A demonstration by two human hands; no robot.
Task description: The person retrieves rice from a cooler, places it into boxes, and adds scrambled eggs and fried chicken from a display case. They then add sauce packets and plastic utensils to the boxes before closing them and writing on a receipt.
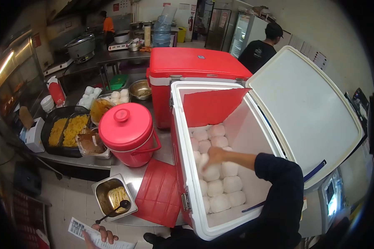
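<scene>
My left hand (100,235) is closed on a printed paper sheet (81,227) at the bottom of the view. My right hand (212,157) reaches down into a large cooler box (177,137) with a white rim. Its fingers, blurred, are right over the white, rounded bundles (215,187) lining the box floor in rows. The cooler's white lid (307,112) is swung open to the right. A red sheet (212,106) stands against the far inner wall. Just above my left hand, a metal pan (102,199) holds pale strips and a black ladle (124,204).
Behind stands a second red cooler (195,62). Left of my cooler are a red lidded jug (126,128), a red folded sheet (160,191) and a black tray (50,120) of yellow food. One person (259,54) stands at back right, another (108,27) at back left.
</scene>
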